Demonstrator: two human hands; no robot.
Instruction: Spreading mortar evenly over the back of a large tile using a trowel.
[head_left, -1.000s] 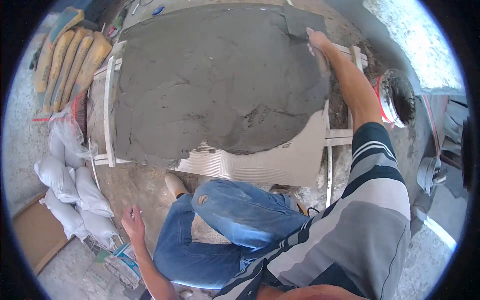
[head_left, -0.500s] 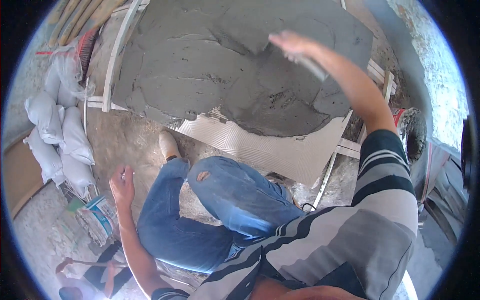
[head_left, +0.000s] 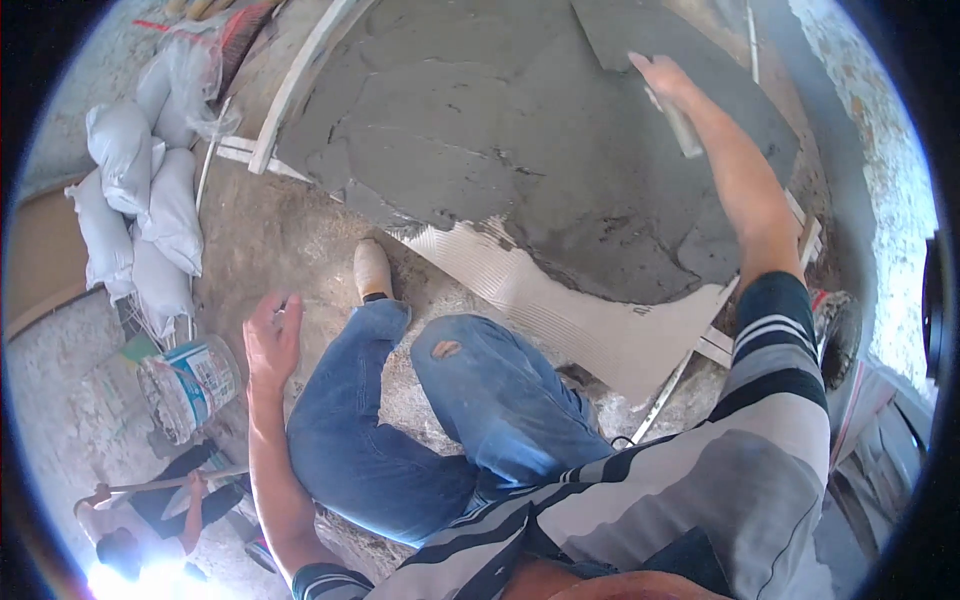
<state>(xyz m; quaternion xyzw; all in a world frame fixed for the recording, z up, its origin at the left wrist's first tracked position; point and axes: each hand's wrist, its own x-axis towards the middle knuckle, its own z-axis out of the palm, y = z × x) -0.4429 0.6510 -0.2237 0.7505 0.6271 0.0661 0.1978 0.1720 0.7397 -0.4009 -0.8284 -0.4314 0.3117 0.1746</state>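
My right hand (head_left: 668,84) reaches over a broad layer of wet grey mortar (head_left: 430,130) and grips a plastering trowel (head_left: 682,128) by its handle. The trowel's flat, mortar-coated blade (head_left: 603,36) lies on the grey surface, hard to tell apart from it. Along the near edge, a pale ribbed sheet (head_left: 570,300) shows from under the mortar. My left hand (head_left: 272,345) hangs over the floor beside my left knee, thumb and fingers apart, holding nothing.
White filled sacks (head_left: 125,160) are piled at the left, above a mortar-smeared bucket (head_left: 190,385). White strips (head_left: 305,85) border the mortar. Another bucket (head_left: 832,335) stands behind my right arm. At lower left, another person (head_left: 150,520) holds a long pole.
My right hand has moved the trowel farther away and to the right across the mortar. My left hand has loosened from a curl, and the whole view has shifted.
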